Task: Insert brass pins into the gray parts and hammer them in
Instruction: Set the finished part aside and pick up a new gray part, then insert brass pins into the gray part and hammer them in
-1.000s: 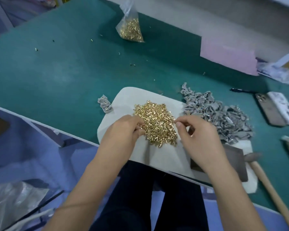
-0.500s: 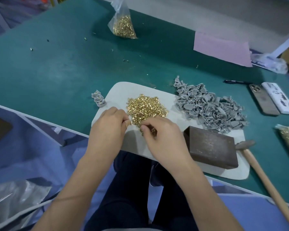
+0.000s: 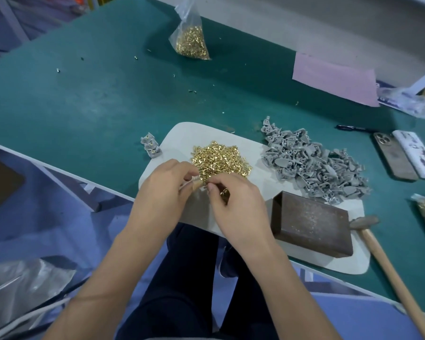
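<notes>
Both hands meet at the near edge of the pile of brass pins (image 3: 219, 159) on the white mat (image 3: 231, 136). The left hand (image 3: 162, 192) pinches a small gray part; the right hand (image 3: 236, 200) pinches brass pins. The heap of gray parts (image 3: 314, 165) lies to the right, the dark block (image 3: 309, 222) nearer, the hammer (image 3: 388, 266) beside it on the green surface (image 3: 84, 106).

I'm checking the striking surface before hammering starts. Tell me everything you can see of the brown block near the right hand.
The brown block is a thick rectangular slab, dark rusty brown like worn metal, its flat top speckled with pale marks. It lies flat, turned at a slant, on the white mat near the table's front edge. The gray parts pile sits just behind it, and the hammer head lies by its right corner. Neither hand touches it; nothing rests on top.
</notes>
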### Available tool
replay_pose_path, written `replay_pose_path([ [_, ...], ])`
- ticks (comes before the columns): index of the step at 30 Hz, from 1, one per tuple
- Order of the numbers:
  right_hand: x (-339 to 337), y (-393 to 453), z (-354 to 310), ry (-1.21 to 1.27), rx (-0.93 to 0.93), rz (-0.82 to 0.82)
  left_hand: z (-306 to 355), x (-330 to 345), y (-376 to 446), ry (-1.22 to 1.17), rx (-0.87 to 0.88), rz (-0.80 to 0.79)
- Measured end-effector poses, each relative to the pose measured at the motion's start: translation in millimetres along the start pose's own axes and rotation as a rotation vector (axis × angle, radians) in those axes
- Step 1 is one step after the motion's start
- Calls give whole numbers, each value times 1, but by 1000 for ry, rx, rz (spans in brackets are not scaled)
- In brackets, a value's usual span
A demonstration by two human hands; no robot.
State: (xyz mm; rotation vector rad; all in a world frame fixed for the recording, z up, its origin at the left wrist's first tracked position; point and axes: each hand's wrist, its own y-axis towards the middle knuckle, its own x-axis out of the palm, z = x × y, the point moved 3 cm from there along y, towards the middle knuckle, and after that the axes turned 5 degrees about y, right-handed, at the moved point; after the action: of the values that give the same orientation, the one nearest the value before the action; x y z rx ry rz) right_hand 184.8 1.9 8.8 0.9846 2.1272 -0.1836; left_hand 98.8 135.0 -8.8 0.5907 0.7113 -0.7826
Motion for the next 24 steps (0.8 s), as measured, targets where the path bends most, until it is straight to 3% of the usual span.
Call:
replay_pose_path([
  [9, -1, -5, 7, 35, 8, 12, 7, 7, 1, 158, 36, -27],
  [21, -23, -12, 9, 84, 32, 70, 23, 6, 17, 654, 135, -327],
  [24, -32, -14, 10, 168, 24, 119, 34, -8, 11, 489, 147, -257],
])
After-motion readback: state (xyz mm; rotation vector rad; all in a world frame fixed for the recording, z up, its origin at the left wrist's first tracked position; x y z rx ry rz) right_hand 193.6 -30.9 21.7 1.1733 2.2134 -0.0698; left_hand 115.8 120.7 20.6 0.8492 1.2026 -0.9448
